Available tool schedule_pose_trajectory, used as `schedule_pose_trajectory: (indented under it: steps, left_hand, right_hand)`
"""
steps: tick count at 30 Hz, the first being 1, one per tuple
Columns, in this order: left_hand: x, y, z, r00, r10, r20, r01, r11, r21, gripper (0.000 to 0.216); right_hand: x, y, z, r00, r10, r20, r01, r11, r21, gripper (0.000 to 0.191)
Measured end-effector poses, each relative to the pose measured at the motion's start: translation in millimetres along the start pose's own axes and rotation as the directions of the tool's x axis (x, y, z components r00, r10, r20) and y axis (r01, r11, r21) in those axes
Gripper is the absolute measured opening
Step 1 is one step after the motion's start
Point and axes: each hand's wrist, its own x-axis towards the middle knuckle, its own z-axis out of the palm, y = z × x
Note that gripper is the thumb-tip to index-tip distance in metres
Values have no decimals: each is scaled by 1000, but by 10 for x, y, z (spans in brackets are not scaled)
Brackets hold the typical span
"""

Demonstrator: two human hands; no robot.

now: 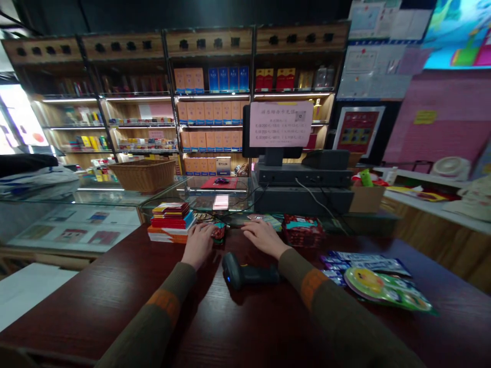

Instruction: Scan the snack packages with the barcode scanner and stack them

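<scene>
My left hand (198, 246) is at the back of the dark wooden counter (126, 286), its fingers closed over the near side of a small red and green packet (218, 233). Directly left of it stands a stack of small boxes (171, 222) in red, orange, white and blue. My right hand (265, 237) is held out with its fingers stretched and nothing in them. Just right of that hand sits a pile of dark red packets (302, 230). A black barcode scanner (249, 273) lies between my forearms.
Blue and purple packs (368, 263) and a green blister pack with a round yellow lid (383, 286) lie at the right. Behind the counter are a cash register (303, 179), a monitor bearing a pink notice (281, 124), a glass case (76, 225) and a wicker basket (143, 174).
</scene>
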Motion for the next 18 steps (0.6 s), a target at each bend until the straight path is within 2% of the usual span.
schedule_pose_trajectory:
  steps: [5,9,18]
  left_hand:
    - [219,244,-58,999,35,25,-35,999,-16,40]
    - [384,457,-70,995,87,45,-86,996,-24,46]
    - [699,1081,11,977,202,72,-198,978,-58,46]
  right_hand:
    - [-158,194,-235,997,56,-57,-58,998,-23,32]
    - [-295,402,-386,990,116,-78,-118,993,-27,33]
    - [-630,945,-693,962,230,-147,-242,968,-66,32]
